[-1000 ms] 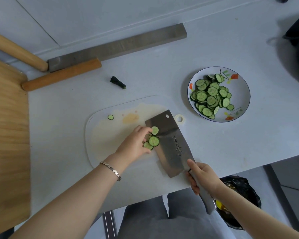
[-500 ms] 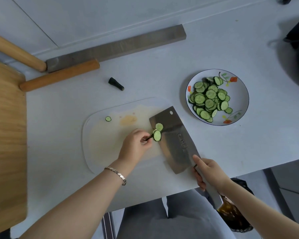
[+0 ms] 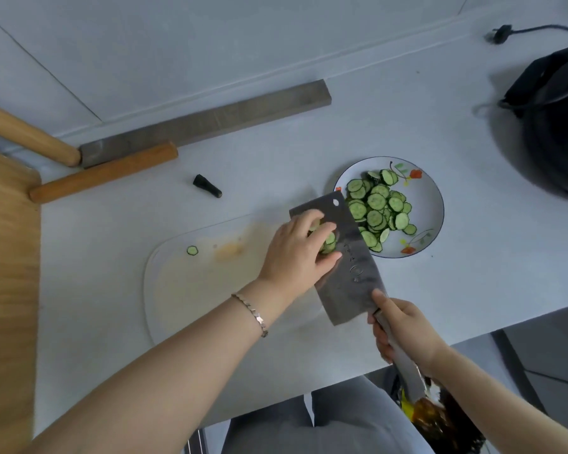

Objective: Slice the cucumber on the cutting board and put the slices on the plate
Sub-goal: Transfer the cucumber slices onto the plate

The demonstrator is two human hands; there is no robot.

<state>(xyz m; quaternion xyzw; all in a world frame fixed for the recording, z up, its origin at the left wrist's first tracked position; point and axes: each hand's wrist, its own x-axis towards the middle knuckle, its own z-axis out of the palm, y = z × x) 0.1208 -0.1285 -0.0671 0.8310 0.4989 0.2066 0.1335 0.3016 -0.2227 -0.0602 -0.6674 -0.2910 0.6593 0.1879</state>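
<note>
The pale bench (image 3: 440,290) is carrying everything. The translucent cutting board (image 3: 191,296) is lying on its near left part, showing only a stain and one stray piece. Just to the right of the board the flowered plate (image 3: 435,208) is sitting close, so that a load needs only a short trip. It is already holding a heap of plated slices (image 3: 374,208).

The cleaver (image 3: 354,263) is serving as a tray. Its blade is lying flat, slanting from the near right, with its far end reaching over the plate's left rim. The right hand (image 3: 404,329) is wrapping its grip round the handle, one finger reaching onto the steel, I'd guess to steady the blade.

The left hand (image 3: 292,253) is cupping a small pile of slices (image 3: 329,242) on the blade. Its grip is curling over them and pinning them to the metal (wet cucumber slides easily). From where I'm standing, the slicing looks finished and this load is about to be pushed off onto the heap.

One lone slice (image 3: 192,250) is lying at the board's far left, well apart from both hands, and will want fetching. A dark stub (image 3: 207,186), probably the trimmed end, is lying on the bench beyond the board.
</note>
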